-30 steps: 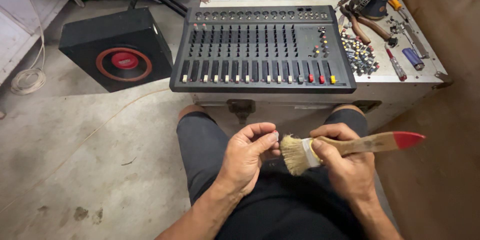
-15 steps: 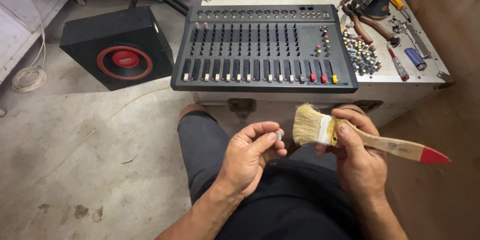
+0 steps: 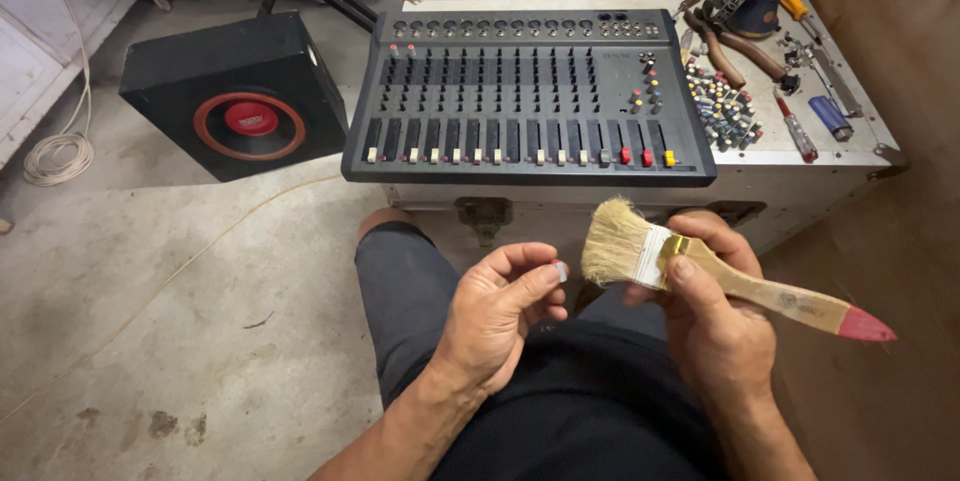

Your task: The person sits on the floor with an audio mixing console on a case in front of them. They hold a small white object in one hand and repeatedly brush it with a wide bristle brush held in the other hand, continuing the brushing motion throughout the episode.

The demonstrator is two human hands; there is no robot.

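Over the lap, the left hand (image 3: 495, 316) pinches a tiny pale knob cap (image 3: 559, 270) between thumb and fingertips; it looks light, hard and easy to drop. The right hand (image 3: 715, 326) is closed around the metal ferrule of a wooden paintbrush with soft pale bristles and red handle tip (image 3: 700, 276), just beside the cap, in front of the grey mixing console (image 3: 525, 91) on the metal case (image 3: 800, 176).
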